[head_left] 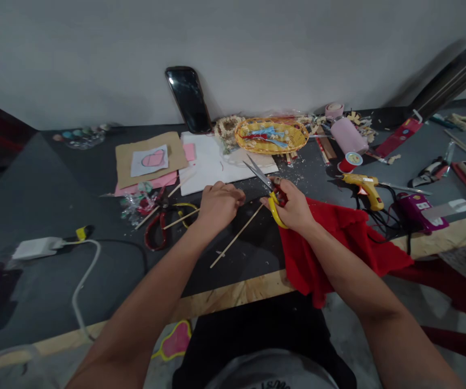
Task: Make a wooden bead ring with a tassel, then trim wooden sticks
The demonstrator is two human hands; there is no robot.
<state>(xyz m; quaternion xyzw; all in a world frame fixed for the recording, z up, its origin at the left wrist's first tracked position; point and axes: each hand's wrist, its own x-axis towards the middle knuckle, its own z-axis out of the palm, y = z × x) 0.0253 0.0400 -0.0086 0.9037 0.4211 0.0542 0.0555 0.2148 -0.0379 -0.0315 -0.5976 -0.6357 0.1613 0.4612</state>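
In my right hand [293,204] is a pair of scissors [274,204] with yellow handles, its blades slightly apart and pointing up and left. A thin wooden stick [237,237] slants across the dark table just below that hand. My left hand [221,204] is closed, knuckles up, over the table; whatever its fingers hold is hidden. Beside its wrist another wooden stick [181,218] runs toward red-handled pliers [160,229]. Under my right forearm a red cloth [334,232] hangs over the table edge.
A yellow wicker basket [253,147] holds blue and red pieces. Behind stands a phone [188,100] against the wall. To the right lie a yellow glue gun [365,189], a red thread spool [350,162] and cords. Left are brown paper [125,162] and a white adapter [38,248].
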